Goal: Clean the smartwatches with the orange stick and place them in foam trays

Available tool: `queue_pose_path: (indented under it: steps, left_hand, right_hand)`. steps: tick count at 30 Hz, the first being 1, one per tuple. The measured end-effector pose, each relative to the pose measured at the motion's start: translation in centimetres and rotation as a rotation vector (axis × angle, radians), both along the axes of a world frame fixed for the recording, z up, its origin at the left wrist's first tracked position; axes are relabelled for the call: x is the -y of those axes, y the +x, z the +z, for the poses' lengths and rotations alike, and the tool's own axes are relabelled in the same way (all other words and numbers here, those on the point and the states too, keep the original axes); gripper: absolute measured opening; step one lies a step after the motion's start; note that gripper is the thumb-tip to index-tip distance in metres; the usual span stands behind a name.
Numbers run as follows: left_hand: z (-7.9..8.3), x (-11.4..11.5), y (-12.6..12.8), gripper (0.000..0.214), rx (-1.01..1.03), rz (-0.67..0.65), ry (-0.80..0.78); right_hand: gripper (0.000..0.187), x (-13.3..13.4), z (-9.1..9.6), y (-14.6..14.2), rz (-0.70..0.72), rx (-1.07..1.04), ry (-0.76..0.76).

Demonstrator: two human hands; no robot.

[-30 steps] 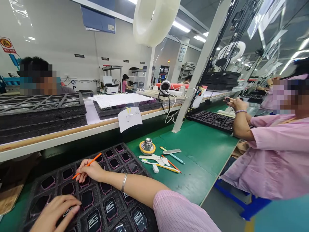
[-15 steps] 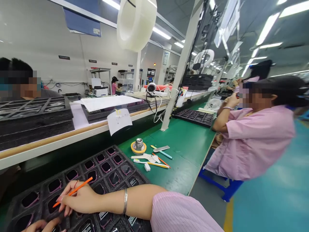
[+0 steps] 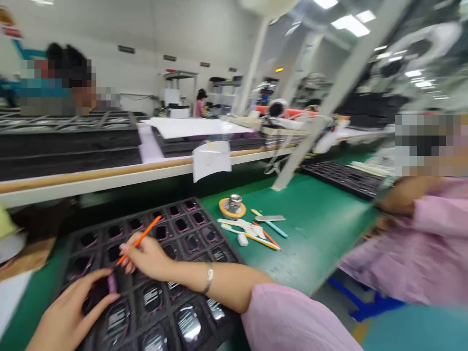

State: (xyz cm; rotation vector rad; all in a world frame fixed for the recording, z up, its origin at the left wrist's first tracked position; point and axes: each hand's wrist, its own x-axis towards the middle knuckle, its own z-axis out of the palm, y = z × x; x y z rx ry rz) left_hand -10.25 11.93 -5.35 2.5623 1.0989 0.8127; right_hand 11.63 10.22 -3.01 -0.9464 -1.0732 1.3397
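A black foam tray (image 3: pixel 239 292) with several square watch cases in its cells lies before me; the cases have dark glass and purple rims, and some nearer ones show white print. My right hand (image 3: pixel 148 258) is closed around a thin orange stick (image 3: pixel 149 227), its pointed end down near the tray. Low on the left, my left hand (image 3: pixel 69 304) pinches a purple-rimmed watch case (image 3: pixel 111 282) between thumb and fingers at a tray cell. The stick's tip is close to that case; whether they touch I cannot tell.
On the green bench (image 3: pixel 310 253) lie a tape roll (image 3: pixel 232 208) with a metal-topped bottle, a toothbrush (image 3: pixel 252 237), a white block (image 3: pixel 242 239) and several slim tools. A shelf edge (image 3: pixel 168 174) runs behind the tray. A co-worker in pink (image 3: pixel 413 253) sits at right.
The view has swung left and down. More of my left hand shows, now pinching a watch case. My right hand still holds the orange stick, its tip now near that case.
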Motion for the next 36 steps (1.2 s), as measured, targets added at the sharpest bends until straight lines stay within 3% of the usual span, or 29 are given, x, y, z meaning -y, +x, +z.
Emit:
queue_pose_path:
  steps: [4, 7, 26, 33, 36]
  left_hand:
    - [3.0, 2.6, 1.1, 0.054, 0.030, 0.038, -0.209]
    - [3.7, 3.2, 1.6, 0.055, 0.059, 0.015, -0.289]
    - [4.0, 4.1, 1.7, 0.054, 0.059, 0.014, -0.309]
    - [3.7, 4.2, 1.7, 0.052, 0.065, 0.050, -0.354]
    - [4.0, 4.3, 1.6, 0.054, 0.020, 0.079, -0.298]
  right_hand:
    - [0.053, 1.6, -0.4, -0.2, 0.033, 0.041, 0.005]
    - [0.049, 2.1, -0.7, -0.2, 0.080, 0.087, 0.022]
    - [0.052, 2.5, -0.5, -0.4, 0.141, 0.285, 0.065]
    - [0.054, 2.2, -0.8, -0.7, 0.148, 0.284, 0.074]
    - [0.056, 2.0, -1.0, -0.9, 0.154, 0.269, 0.073]
